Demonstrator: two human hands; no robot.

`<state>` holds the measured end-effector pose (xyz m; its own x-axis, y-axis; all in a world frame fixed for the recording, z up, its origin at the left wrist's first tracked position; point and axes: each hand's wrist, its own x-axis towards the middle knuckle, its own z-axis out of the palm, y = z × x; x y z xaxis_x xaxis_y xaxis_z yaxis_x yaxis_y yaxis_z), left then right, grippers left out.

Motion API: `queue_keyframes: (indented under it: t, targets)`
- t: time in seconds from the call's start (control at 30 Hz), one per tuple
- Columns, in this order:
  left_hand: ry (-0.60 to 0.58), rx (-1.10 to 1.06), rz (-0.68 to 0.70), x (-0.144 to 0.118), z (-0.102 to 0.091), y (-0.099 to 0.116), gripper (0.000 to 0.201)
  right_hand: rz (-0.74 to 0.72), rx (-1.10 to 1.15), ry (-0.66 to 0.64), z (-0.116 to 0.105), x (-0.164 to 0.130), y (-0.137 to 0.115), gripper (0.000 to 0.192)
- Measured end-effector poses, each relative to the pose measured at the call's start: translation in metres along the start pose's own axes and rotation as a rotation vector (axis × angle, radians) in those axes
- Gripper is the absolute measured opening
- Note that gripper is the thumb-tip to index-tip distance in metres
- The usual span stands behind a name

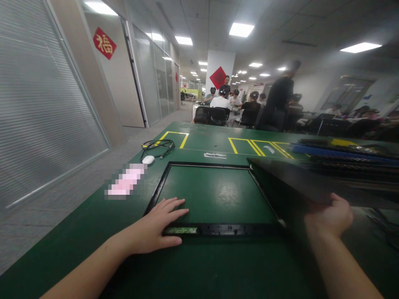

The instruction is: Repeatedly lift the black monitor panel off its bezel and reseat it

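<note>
A thin black rectangular frame (212,166) lies flat on the green table. My left hand (165,222) rests at its near left corner, fingers spread and thumb out. Beside that thumb, a narrow green circuit board (182,230) sits in the frame's near bar. To the right, my right hand (332,211) grips the edge of a large dark flat panel (293,178), which is tilted up off the table. The panel's far corner is close to the frame's far right corner; whether they touch I cannot tell. Motion blurs the right hand a little.
A white mouse (148,160) and a coiled black cable (158,145) lie at the far left, near a blurred-out pink item (127,181). Dark strips and a blue piece (327,150) are stacked at the right. Yellow tape (257,147) marks the far table. People sit beyond; one stands.
</note>
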<state>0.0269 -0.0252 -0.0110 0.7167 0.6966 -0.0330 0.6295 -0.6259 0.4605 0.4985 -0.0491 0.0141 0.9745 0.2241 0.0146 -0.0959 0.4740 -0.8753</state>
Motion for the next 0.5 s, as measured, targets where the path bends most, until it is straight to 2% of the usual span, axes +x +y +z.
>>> queue_keyframes:
  t: [0.1, 0.23, 0.37, 0.5]
  targets:
    - [0.02, -0.012, 0.01, 0.0, 0.001, -0.002, 0.072, -0.031, 0.046, 0.033, -0.001, 0.004, 0.008, 0.027]
    - [-0.003, 0.003, -0.007, 0.0, 0.0, 0.0, 0.072, 0.041, 0.022, 0.001, -0.002, 0.008, 0.015, 0.026]
    - [-0.034, 0.022, -0.033, 0.0, -0.002, 0.002, 0.072, 0.038, -0.003, -0.006, -0.001, 0.004, 0.015, 0.026]
    - [-0.009, 0.022, -0.01, 0.0, -0.001, 0.001, 0.071, 0.074, -0.063, 0.033, 0.0, 0.001, 0.015, 0.026]
